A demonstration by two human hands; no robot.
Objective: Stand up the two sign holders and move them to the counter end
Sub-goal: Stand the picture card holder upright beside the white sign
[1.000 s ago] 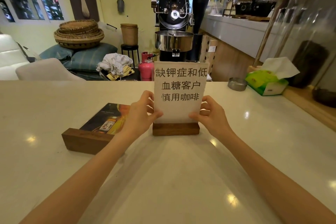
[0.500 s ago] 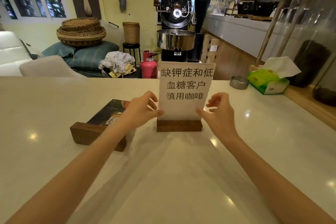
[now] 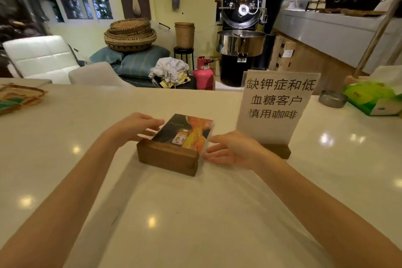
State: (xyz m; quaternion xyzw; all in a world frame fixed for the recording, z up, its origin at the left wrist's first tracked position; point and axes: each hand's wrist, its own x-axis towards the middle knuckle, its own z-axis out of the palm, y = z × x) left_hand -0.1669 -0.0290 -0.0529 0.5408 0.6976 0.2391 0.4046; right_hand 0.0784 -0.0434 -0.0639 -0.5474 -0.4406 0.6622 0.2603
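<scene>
Both my forearms reach in from the bottom edge, converging on the flat sign holder (image 3: 174,144) at mid-counter. It lies on its back, wood base toward me, picture panel face up. Not stood up yet.

My left hand (image 3: 132,127) sits at the panel's left edge, palm down, fingers (image 3: 152,123) extended and loosely spread, tips at or just touching the edge; can't tell which. Nothing clamped. My right hand (image 3: 233,149) is just beside the right edge near the base corner, palm turned inward, fingers (image 3: 214,151) apart and pointing at the panel. Also holding nothing. Both hands bracket the holder, pre-grasp as I read it.

Past my right hand: the white text sign holder (image 3: 274,111) stands upright on its wood base, right of the flat one, hands off it. So one of two is up.

Further right along the counter (image 3: 65,137): a small metal dish (image 3: 332,98) and a green tissue pack (image 3: 372,98).

Status, my estimate: under half done. Left: raise the picture holder, then move both to the counter end. Which end that is, I can't tell from here.
</scene>
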